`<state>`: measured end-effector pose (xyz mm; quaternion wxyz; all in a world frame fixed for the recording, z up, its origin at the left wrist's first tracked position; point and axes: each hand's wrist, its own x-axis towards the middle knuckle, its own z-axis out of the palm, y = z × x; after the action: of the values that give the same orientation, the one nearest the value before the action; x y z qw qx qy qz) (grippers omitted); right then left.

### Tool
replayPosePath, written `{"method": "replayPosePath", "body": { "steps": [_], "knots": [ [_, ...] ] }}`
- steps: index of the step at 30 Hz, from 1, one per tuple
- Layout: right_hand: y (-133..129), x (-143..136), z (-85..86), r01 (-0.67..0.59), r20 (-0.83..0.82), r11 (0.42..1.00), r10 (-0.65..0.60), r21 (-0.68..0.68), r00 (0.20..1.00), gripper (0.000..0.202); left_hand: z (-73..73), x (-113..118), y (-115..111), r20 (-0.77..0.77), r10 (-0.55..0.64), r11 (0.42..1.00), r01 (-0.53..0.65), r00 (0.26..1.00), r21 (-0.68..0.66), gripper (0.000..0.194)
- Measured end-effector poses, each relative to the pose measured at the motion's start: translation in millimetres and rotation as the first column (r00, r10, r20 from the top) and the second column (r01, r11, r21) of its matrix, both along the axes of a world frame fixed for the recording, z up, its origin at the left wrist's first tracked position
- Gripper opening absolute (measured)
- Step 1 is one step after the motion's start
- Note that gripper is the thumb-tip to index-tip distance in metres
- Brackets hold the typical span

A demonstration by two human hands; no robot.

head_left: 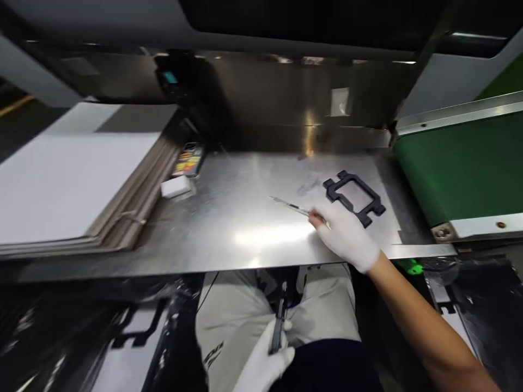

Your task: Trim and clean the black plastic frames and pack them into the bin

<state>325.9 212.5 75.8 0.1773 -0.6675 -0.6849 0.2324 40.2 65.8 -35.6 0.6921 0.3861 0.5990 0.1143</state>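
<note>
My right hand [345,231], in a white glove with an uncovered fingertip showing, is closed on a slim pointed metal tool [292,206]. Its tip points left, above the steel table; I cannot tell whether it is tweezers or a knife. Just beyond that hand a dark, angular frame [370,191] with tabs at its corners lies flat. Over my lap, below the table's front edge, my gloved left hand [265,356] grips a narrow dark part [279,321], seen nearly edge-on. The full shape of that part does not show.
A stack of white sheets [77,179] covers the table's left side. Beside it lie a small white block [175,187] and a phone-like item [189,159]. A green conveyor belt [466,163] borders the right. Black plastic with similar frames [141,335] lies below at left.
</note>
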Motion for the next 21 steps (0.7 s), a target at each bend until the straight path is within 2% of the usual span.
{"method": "replayPosePath", "body": {
  "steps": [2, 3, 5, 7, 9, 10, 12, 13, 14, 15, 16, 17, 19, 21],
  "knots": [
    [61.9, -37.2, -12.6, -0.030, 0.204, 0.997, 0.043, -0.065, 0.978, 0.027, 0.6, -0.7, -5.1, 0.037, 0.049, 0.999, -0.049, 0.998, 0.004, 0.049],
    [82.9, -48.9, -19.0, -0.029, 0.269, 0.993, 0.060, -0.117, 0.961, 0.032, 1.3, -0.8, -8.1, 0.042, 0.068, 0.997, -0.069, 0.997, 0.030, 0.047],
    [104.3, -59.0, -29.4, -0.032, 0.332, 0.976, 0.104, -0.214, 0.937, 0.033, 3.0, -1.1, -15.2, 0.017, 0.100, 0.988, -0.101, 0.995, 0.114, 0.045],
    [100.6, -54.4, -32.7, -0.035, 0.339, 0.967, 0.121, -0.251, 0.933, 0.025, 3.5, -1.8, -23.2, -0.034, 0.130, 0.973, -0.121, 0.991, 0.196, 0.038],
    [76.3, -40.8, -27.3, 0.003, 0.351, 0.975, 0.078, -0.223, 0.933, 0.029, 1.9, -2.6, -30.1, -0.054, 0.160, 0.963, -0.143, 0.986, 0.229, 0.029],
    [57.5, -33.3, -22.7, 0.034, 0.335, 0.982, 0.030, -0.185, 0.942, 0.033, 0.5, -2.9, -32.7, -0.051, 0.173, 0.962, -0.157, 0.984, 0.225, 0.028],
    [8.9, -23.3, -15.7, 0.025, 0.246, 0.984, 0.020, -0.178, 0.969, 0.036, -2.3, -3.5, -35.3, -0.037, 0.187, 0.965, -0.177, 0.982, 0.195, 0.033],
    [-19.5, -23.2, -16.1, -0.036, 0.034, 0.975, 0.045, -0.218, 0.998, 0.037, -3.6, -3.7, -35.2, -0.028, 0.187, 0.967, -0.179, 0.982, 0.180, 0.040],
    [-49.2, -27.3, -20.3, -0.199, -0.207, 0.927, 0.137, -0.318, 0.969, 0.041, -4.9, -4.0, -34.2, -0.019, 0.179, 0.970, -0.173, 0.984, 0.173, 0.046],
    [-78.7, -35.6, -28.5, -0.372, -0.385, 0.832, 0.211, -0.412, 0.898, 0.047, -6.1, -4.4, -32.5, -0.004, 0.166, 0.970, -0.162, 0.986, 0.179, 0.048],
    [-106.5, -47.7, -40.2, -0.440, -0.469, 0.777, 0.213, -0.451, 0.857, 0.050, -7.4, -4.9, -30.4, 0.020, 0.146, 0.971, -0.147, 0.989, 0.190, 0.047],
    [-131.1, -62.4, -54.3, -0.444, -0.495, 0.754, 0.182, -0.484, 0.850, 0.050, -9.0, -5.3, -28.0, 0.049, 0.120, 0.971, -0.127, 0.992, 0.201, 0.042],
    [-167.0, -93.5, -83.4, -0.365, -0.470, 0.784, 0.107, -0.502, 0.876, 0.049, -12.4, -6.4, -23.3, 0.095, 0.060, 0.973, -0.080, 0.994, 0.216, 0.028],
    [-184.7, -117.3, -104.8, -0.251, -0.397, 0.827, 0.037, -0.503, 0.917, 0.048, -15.6, -7.2, -19.2, 0.094, 0.008, 0.978, -0.027, 0.996, 0.208, 0.017]
  ]
}}
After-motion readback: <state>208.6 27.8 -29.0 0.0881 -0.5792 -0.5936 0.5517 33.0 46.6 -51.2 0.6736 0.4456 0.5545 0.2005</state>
